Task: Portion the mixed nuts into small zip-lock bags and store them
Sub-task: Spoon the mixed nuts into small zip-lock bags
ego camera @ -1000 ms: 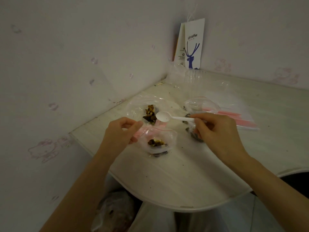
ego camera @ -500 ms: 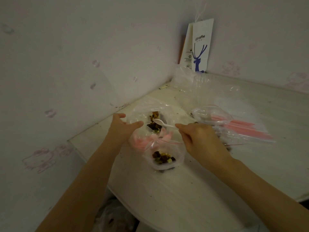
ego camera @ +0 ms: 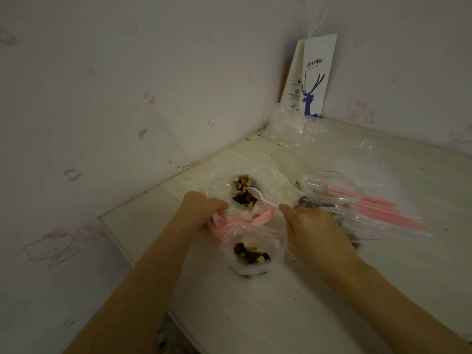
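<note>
A clear large bag of mixed nuts [ego camera: 242,191] lies open near the wall on the white table [ego camera: 281,315]. In front of it sits a small zip-lock bag [ego camera: 251,254] with a pink seal, holding a little heap of nuts. My left hand [ego camera: 201,209] pinches the pink rim of that small bag. My right hand [ego camera: 311,231] holds a white plastic spoon [ego camera: 258,194] whose bowl rests on the nuts in the large bag. Another clear bag with dark nuts [ego camera: 329,192] lies just past my right hand.
A stack of flat zip-lock bags with pink seals [ego camera: 383,210] lies to the right. A white paper coffee bag with a blue deer [ego camera: 313,77] stands in the wall corner, with crumpled clear plastic [ego camera: 293,129] before it. The table's curved edge runs along the left.
The spoon moved from above the small bag back into the large bag's nuts. My left hand shifted its grip along the small bag's rim. The camera moved closer.
</note>
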